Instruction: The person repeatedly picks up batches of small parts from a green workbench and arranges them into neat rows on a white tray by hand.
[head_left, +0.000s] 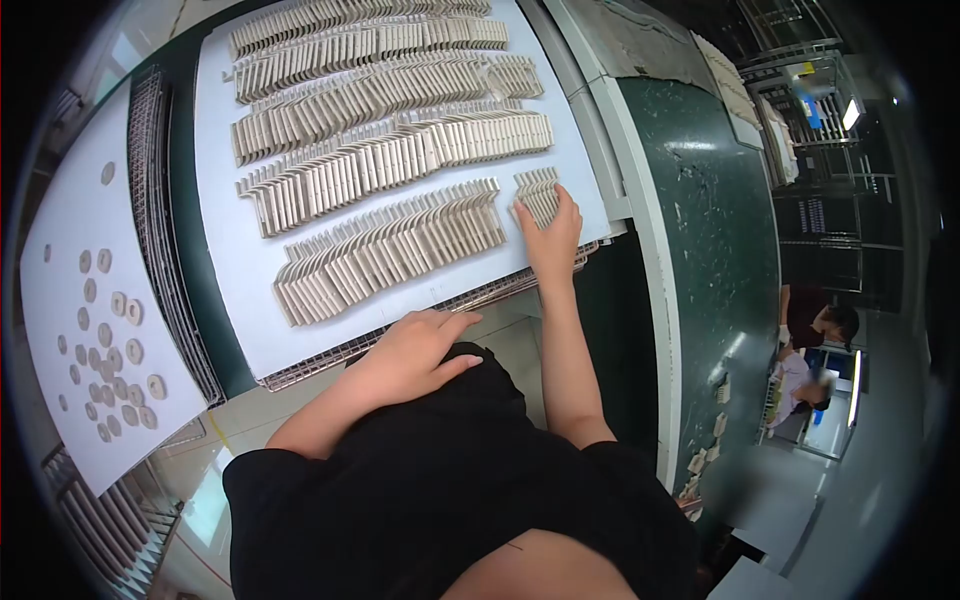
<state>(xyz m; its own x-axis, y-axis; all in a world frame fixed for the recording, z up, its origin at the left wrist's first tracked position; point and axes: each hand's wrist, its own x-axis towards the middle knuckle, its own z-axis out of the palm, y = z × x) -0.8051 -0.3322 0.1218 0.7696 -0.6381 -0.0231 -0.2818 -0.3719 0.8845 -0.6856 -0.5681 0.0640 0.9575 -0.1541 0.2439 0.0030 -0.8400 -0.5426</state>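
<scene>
My right hand (552, 236) is closed around a short stack of bent beige pieces (540, 196), thumb on its left side and fingers on its right. The stack stands on a white board (250, 300), at the right end of the front row and a little apart from it. That front row (390, 250) is a long line of the same thin, angled pieces packed on edge. In front of the board's near edge, by my body, my left hand (422, 345) is open with its fingers stretched out and holds nothing.
Several more rows of pieces (400, 150) fill the board behind. Wire racks (170, 240) lie under and beside it. At left, another white sheet (60, 350) carries scattered round discs (105, 365). A green worktop (715, 250) runs along the right; two people (800, 345) are beyond it.
</scene>
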